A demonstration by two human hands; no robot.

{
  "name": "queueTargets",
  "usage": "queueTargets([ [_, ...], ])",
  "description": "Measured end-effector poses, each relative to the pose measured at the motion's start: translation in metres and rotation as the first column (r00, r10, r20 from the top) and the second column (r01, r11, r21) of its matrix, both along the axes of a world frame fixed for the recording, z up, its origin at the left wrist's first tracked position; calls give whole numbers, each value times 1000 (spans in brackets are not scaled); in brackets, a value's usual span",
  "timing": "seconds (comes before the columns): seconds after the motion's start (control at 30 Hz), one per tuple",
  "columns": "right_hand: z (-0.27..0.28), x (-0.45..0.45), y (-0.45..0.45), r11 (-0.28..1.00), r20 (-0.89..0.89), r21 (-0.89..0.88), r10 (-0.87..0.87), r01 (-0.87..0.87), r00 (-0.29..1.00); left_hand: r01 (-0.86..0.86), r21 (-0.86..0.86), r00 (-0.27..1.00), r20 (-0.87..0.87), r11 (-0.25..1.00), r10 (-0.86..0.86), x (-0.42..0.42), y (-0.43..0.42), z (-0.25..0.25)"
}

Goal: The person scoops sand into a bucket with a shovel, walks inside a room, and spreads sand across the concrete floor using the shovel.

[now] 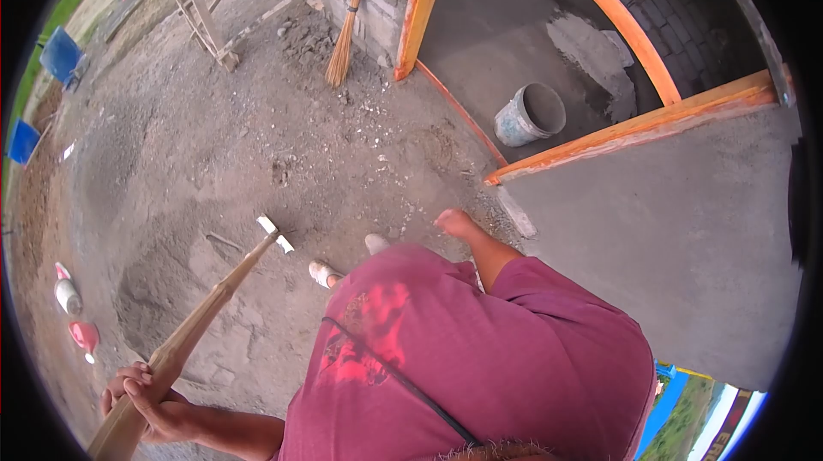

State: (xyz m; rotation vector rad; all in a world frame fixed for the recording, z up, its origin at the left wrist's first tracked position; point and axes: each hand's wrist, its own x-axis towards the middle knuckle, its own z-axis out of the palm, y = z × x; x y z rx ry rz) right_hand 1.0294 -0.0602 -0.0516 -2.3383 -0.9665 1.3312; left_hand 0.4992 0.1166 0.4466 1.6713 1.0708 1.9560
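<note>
Long-handled tool [197, 321] slanting over gravelly ground [171, 161], left grip [159, 412] grasping it, right grip [454, 223] hard to tell, bucket [514, 119] standing on grey floor [471, 32], contents unclear

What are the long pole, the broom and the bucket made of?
The long pole in the left hand looks like bare wood: knotty, unpainted. The broom seems to be dry plant stalks: thin, straw-coloured strands. The bucket may be plastic: pale, dull, but smeared over.
</note>
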Motion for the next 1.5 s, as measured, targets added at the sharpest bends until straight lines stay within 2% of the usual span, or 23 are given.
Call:
queueTargets([
  [0.1,0,2,1,999,24,-6,43,-42,999,3,-5,1000,-8,1000,-3,2,2,1],
  [0.3,7,3,1,1000,10,-5,10,-10,1000,27,-11,1000,-10,1000,-27,1,7,-1],
  [0.4,11,4,2,998,-21,-67,-11,10,1000,24,-9,1000,-9,1000,-25,0,10,-3],
  [0.57,2,9,0,999,1,-34,13,-13,1000,30,-9,999,-16,1000,-30,0,13,-2],
  [0.9,19,10,4,996,53,15,89,-90,995,28,-14,1000,-8,1000,-28,2,16,-2],
  [1.2,9,9,1,998,-9,-59,37,-37,999,25,-5,1000,-2,1000,-25,4,18,-2],
  [1.5,8,2,-4,999,49,0,33,-33,998,54,-6,999,-3,998,-54,2,19,-2],
])
